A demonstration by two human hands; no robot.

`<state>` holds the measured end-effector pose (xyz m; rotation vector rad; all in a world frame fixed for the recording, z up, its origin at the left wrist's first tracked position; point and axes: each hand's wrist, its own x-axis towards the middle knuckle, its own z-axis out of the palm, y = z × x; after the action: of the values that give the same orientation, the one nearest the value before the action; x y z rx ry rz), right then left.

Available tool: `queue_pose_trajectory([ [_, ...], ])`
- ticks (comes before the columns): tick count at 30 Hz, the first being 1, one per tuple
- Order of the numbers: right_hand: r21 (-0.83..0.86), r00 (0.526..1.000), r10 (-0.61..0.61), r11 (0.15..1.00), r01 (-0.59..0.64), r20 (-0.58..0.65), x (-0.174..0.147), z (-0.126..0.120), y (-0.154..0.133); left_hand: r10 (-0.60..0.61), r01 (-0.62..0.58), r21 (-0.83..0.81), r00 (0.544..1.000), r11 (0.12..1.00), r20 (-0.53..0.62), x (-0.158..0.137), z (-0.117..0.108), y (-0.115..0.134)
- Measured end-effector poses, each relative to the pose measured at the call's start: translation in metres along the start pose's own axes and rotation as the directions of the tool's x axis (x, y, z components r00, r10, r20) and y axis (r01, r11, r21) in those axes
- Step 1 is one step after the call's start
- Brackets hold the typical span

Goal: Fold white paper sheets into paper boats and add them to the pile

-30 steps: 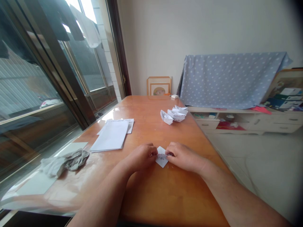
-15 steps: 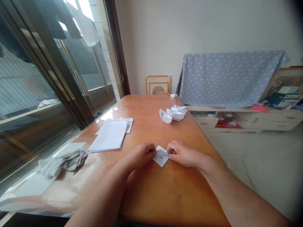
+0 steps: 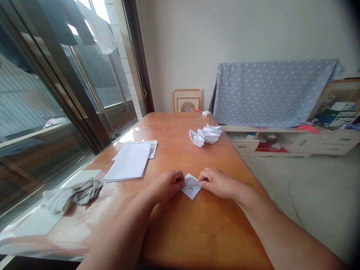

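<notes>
A small folded square of printed paper (image 3: 191,188) lies on the wooden table (image 3: 180,232), one corner pointing toward me. My left hand (image 3: 170,184) pinches its left corner between thumb and curled fingers. On the opposite side, my right hand (image 3: 216,183) grips the right corner in the same way. The paper's upper part shows a fold between my hands. Farther off stand several folded paper boats (image 3: 208,135), grouped close together near the table's right edge.
On the left lies a stack of white paper sheets (image 3: 128,162), with a crumpled grey cloth (image 3: 87,191) nearer me. A small white box (image 3: 206,113) sits at the far edge. Past the right edge stands a low white cabinet (image 3: 323,144); tiny paper scraps lie near my hands.
My hands and the folded paper stay almost in place. The paper's upper flap between my fingers has shifted very slightly.
</notes>
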<state>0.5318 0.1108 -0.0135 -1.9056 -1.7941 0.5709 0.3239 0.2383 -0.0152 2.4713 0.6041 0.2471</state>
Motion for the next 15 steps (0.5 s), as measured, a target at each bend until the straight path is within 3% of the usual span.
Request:
queue_pose_trajectory([
  [7, -0.028, 0.993, 0.112, 0.993, -0.113, -0.037, 0.007, 0.007, 0.000, -0.110, 0.112, 0.053, 0.993, 0.992, -0.042, 0.004, 0.005, 0.003],
  [15, -0.091, 0.974, 0.222, 0.970, -0.226, -0.052, 0.010, 0.012, -0.004, -0.145, 0.151, 0.065, 0.986, 0.986, -0.082, 0.009, 0.013, 0.002],
])
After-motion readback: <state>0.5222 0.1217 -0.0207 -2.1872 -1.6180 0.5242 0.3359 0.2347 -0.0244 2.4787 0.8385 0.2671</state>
